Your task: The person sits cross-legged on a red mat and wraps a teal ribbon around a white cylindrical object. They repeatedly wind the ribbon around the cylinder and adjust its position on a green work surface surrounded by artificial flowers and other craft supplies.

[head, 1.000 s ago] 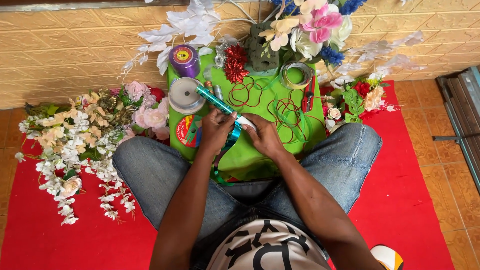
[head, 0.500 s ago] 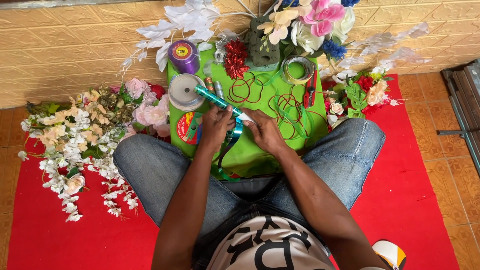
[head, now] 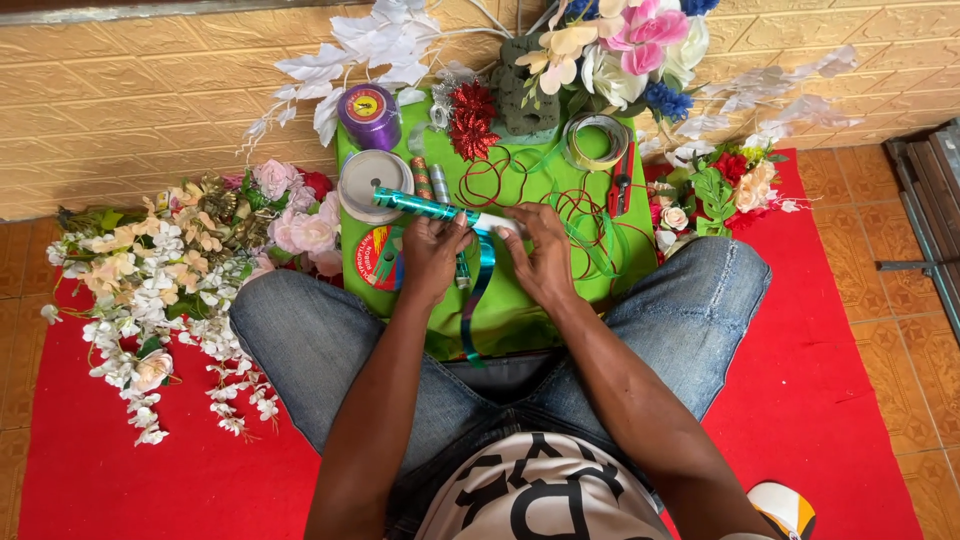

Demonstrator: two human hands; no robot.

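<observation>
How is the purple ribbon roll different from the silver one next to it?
The purple ribbon roll is purple, smaller across, and lies further from the person; the silver ribbon roll is silvery grey, wider, and nearer the left hand. The purple one's middle has a yellow label; the silver one's shows a plain hole. Both are round and lie flat on the green mat.

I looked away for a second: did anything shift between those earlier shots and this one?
Hardly. Both hands, left hand and right hand, kept hold of the slim stick wrapped in shiny teal ribbon, and its loose tail still hangs toward the lap. The spools and flowers on the green board stayed put.
</observation>
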